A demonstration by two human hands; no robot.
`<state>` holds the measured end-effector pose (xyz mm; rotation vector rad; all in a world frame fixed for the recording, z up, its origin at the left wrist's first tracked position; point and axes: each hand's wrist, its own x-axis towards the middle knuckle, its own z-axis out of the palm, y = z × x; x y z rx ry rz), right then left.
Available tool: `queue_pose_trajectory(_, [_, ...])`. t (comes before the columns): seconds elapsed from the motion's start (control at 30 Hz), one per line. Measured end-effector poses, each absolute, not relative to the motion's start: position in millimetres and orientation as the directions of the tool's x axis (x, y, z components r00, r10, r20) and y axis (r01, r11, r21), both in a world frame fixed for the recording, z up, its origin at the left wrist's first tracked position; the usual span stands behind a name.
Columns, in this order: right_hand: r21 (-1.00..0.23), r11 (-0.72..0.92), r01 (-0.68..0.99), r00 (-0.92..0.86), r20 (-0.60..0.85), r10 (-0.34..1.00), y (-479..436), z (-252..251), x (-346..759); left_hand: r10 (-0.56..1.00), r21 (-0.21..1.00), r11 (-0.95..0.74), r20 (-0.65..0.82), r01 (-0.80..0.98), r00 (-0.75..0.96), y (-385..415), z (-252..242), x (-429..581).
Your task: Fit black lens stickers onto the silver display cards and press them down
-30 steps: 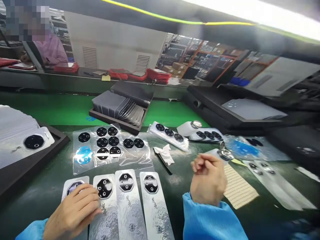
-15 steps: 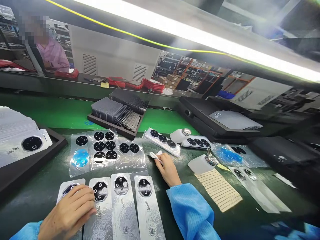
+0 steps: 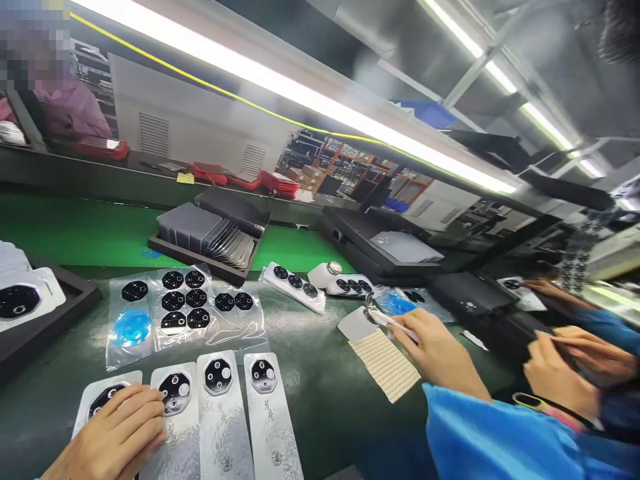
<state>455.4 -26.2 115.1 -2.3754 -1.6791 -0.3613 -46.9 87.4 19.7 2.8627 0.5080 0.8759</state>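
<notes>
Four back covers [image 3: 220,413] side by side at the desk's [image 3: 320,380] near edge; bagged lens rings [image 3: 185,307] behind them; loaded tray [image 3: 205,243] farther back; sticker sheet [image 3: 385,363] to the right, pump bottle [image 3: 356,325] just behind it.

A single view, worn on the person's head, looks forward and down across the dark bench [image 3: 325,380]. It is tilted, so the green belt [image 3: 75,230] beyond slopes across the picture. The left grip [image 3: 110,443] and right grip [image 3: 435,347] lie close under the lens. The strip light [image 3: 300,90] runs overhead, far off.
</notes>
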Motion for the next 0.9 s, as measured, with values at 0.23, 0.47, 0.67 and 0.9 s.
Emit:
queue_pose_trajectory(0.23, [0.313, -0.309, 0.898, 0.308, 0.055, 0.95, 0, 133, 501, 0.306, 0.107, -0.949, 0.528, 0.295, 0.792, 94, 4, -56])
queue_pose_trajectory(0.47, [0.378, -0.259, 0.889, 0.309, -0.076, 0.948, 20, 140, 508, 0.35, 0.122, -0.934, 0.483, 0.335, 0.802, 97, -16, -66])
queue_pose_trajectory(0.67, [0.359, -0.282, 0.89, 0.346, -0.128, 0.929, 29, 138, 511, 0.369, 0.125, -0.928, 0.451, 0.351, 0.813, 98, -19, -69])
queue_pose_trajectory(0.9, [0.254, -0.309, 0.917, 0.341, -0.094, 0.935, 22, 166, 492, 0.345, 0.154, -0.938, 0.518, 0.311, 0.783, 92, 6, -55])
